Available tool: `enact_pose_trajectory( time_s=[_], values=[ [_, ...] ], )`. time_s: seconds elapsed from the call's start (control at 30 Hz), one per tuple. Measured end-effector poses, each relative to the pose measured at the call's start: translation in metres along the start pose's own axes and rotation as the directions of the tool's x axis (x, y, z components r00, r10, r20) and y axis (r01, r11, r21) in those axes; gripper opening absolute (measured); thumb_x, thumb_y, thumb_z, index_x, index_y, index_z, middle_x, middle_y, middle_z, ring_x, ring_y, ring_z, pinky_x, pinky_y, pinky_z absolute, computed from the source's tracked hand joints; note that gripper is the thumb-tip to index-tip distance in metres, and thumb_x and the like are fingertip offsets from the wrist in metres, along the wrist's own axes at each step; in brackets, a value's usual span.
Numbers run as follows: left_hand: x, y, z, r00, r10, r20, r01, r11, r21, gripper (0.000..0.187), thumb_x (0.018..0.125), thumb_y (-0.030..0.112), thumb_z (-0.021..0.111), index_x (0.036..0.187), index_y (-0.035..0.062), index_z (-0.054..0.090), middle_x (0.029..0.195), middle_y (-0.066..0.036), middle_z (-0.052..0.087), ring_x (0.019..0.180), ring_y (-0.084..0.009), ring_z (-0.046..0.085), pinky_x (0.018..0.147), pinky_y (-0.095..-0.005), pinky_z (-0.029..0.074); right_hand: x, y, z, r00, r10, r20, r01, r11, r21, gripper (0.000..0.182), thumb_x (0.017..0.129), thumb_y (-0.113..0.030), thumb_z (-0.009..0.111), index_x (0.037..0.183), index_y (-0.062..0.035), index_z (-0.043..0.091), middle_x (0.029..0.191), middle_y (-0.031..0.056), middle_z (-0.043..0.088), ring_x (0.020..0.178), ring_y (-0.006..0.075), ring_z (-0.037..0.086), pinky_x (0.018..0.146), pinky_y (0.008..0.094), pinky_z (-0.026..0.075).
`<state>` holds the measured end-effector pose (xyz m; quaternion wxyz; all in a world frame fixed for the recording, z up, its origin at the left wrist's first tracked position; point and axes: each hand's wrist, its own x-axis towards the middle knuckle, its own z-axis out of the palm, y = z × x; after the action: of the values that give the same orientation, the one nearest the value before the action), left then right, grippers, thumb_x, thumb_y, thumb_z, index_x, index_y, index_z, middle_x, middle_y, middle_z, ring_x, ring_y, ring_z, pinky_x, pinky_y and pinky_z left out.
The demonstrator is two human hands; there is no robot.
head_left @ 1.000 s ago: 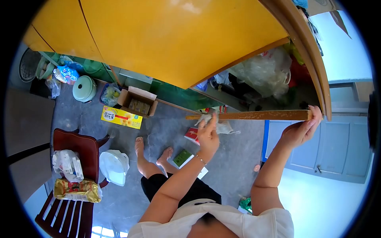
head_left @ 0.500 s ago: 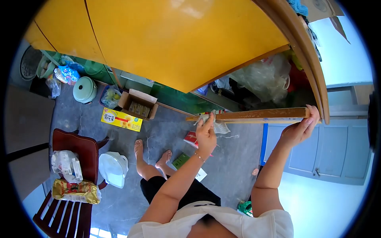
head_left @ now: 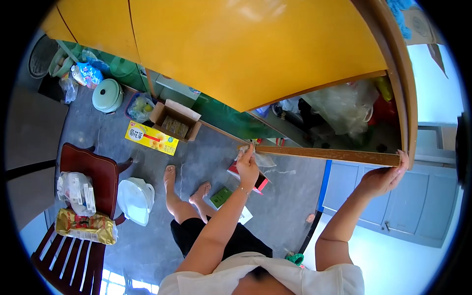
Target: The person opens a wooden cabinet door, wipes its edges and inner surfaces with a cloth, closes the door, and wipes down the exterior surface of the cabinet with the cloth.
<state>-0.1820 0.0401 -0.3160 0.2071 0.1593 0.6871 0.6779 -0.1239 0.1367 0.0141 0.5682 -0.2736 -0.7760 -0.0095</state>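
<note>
My left hand pinches a thin, light-coloured cloth against the left end of an open cabinet door's edge. Part of the cloth hangs down behind the fingers. At the opposite end of that edge, my right hand grips the door's corner, fingers curled over it. Behind the door, the compartment holds a bundled clear plastic bag, with red and dark items partly hidden around it.
A large yellow cabinet panel fills the top. On the floor are an open carton, a yellow tea box, a pale green pot, a red box and a white bin. A loaded chair stands left.
My left hand, with the cloth, has slid along the door edge toward its left end. The right hand stays at the corner. The view has tilted slightly.
</note>
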Motion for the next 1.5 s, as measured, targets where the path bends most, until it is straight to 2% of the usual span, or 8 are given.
enact_pose_trajectory(
  time_s=[0.3, 0.43, 0.63, 0.77, 0.97, 1.07, 1.27, 1.5],
  values=[
    [0.006, -0.094, 0.010, 0.880, -0.439, 0.182, 0.431, 0.899, 0.083, 0.024, 0.075, 0.003, 0.052, 0.097, -0.0011, 0.060, 0.084, -0.018, 0.060, 0.077, -0.0278, 0.057, 0.074, -0.0340, 0.044, 0.000, 0.003, 0.008, 0.998, 0.010, -0.063, -0.011, 1.000, -0.012, 0.038, 0.093, -0.030, 0.027, 0.097, -0.0006, 0.050, 0.100, 0.0098, 0.049, 0.093, 0.0185, 0.047, 0.083, 0.0295, 0.036],
    [-0.020, -0.096, -0.002, 0.877, -0.480, -0.025, 0.472, 0.871, -0.140, 0.026, 0.077, 0.002, 0.051, 0.102, -0.0009, 0.058, 0.089, -0.018, 0.060, 0.082, -0.0278, 0.057, 0.075, -0.0336, 0.044, -0.003, 0.002, -0.004, 0.997, 0.072, -0.039, -0.070, 0.996, 0.055, 0.038, 0.092, -0.032, 0.028, 0.098, -0.0017, 0.049, 0.101, 0.0099, 0.048, 0.096, 0.0190, 0.047, 0.086, 0.0319, 0.038],
    [0.012, -0.053, -0.021, 0.972, -0.172, 0.158, 0.167, 0.985, 0.043, 0.030, 0.078, -0.001, 0.047, 0.107, 0.0003, 0.056, 0.099, -0.021, 0.058, 0.096, -0.0308, 0.053, 0.086, -0.0308, 0.040, -0.008, -0.012, 0.002, 0.986, 0.129, -0.106, -0.130, 0.991, -0.004, 0.032, 0.090, -0.028, 0.029, 0.098, -0.0031, 0.048, 0.102, 0.0098, 0.047, 0.099, 0.0206, 0.046, 0.087, 0.0337, 0.040],
    [-0.007, -0.043, 0.001, 0.993, -0.089, -0.076, 0.087, 0.996, -0.034, 0.029, 0.080, 0.003, 0.049, 0.108, 0.0027, 0.056, 0.090, -0.019, 0.058, 0.084, -0.0247, 0.055, 0.075, -0.0326, 0.042, -0.006, -0.008, 0.002, 0.981, 0.162, -0.109, -0.158, 0.986, 0.051, 0.033, 0.090, -0.028, 0.029, 0.097, -0.0031, 0.049, 0.102, 0.0101, 0.047, 0.099, 0.0214, 0.046, 0.087, 0.0337, 0.039],
    [0.022, -0.052, -0.006, 0.896, -0.437, 0.076, 0.430, 0.898, 0.092, 0.030, 0.077, 0.001, 0.049, 0.106, 0.0013, 0.057, 0.086, -0.020, 0.055, 0.079, -0.0312, 0.055, 0.071, -0.0333, 0.043, -0.006, -0.003, 0.001, 0.997, 0.045, -0.068, -0.048, 0.998, -0.037, 0.036, 0.089, -0.029, 0.030, 0.101, -0.0011, 0.049, 0.104, 0.0113, 0.048, 0.098, 0.0222, 0.047, 0.087, 0.0340, 0.040],
    [0.002, -0.056, 0.012, 0.971, -0.212, -0.115, 0.218, 0.975, 0.050, 0.029, 0.076, 0.002, 0.050, 0.104, 0.0025, 0.058, 0.083, -0.019, 0.055, 0.072, -0.0294, 0.055, 0.066, -0.0343, 0.043, -0.004, 0.000, 0.001, 0.994, 0.065, -0.087, -0.066, 0.998, -0.005, 0.037, 0.090, -0.031, 0.029, 0.100, -0.0020, 0.049, 0.104, 0.0106, 0.048, 0.099, 0.0220, 0.046, 0.087, 0.0334, 0.039],
    [0.014, -0.093, 0.007, 0.850, -0.524, 0.048, 0.525, 0.851, -0.008, 0.032, 0.075, 0.002, 0.049, 0.106, 0.0023, 0.057, 0.090, -0.021, 0.055, 0.078, -0.0307, 0.056, 0.070, -0.0352, 0.044, -0.009, 0.001, 0.003, 0.992, 0.047, -0.115, -0.043, 0.998, 0.035, 0.033, 0.089, -0.028, 0.032, 0.099, -0.0018, 0.050, 0.101, 0.0095, 0.048, 0.096, 0.0210, 0.048, 0.086, 0.0337, 0.041],
    [0.001, -0.058, 0.000, 0.964, -0.266, -0.021, 0.266, 0.950, 0.166, 0.033, 0.075, -0.001, 0.046, 0.106, 0.0024, 0.057, 0.083, -0.021, 0.054, 0.077, -0.0325, 0.054, 0.070, -0.0357, 0.043, -0.006, 0.000, 0.001, 0.994, 0.010, -0.111, -0.019, 0.997, -0.077, 0.031, 0.089, -0.022, 0.031, 0.099, 0.0000, 0.051, 0.099, 0.0116, 0.050, 0.094, 0.0210, 0.050, 0.085, 0.0335, 0.043]
  ],
)
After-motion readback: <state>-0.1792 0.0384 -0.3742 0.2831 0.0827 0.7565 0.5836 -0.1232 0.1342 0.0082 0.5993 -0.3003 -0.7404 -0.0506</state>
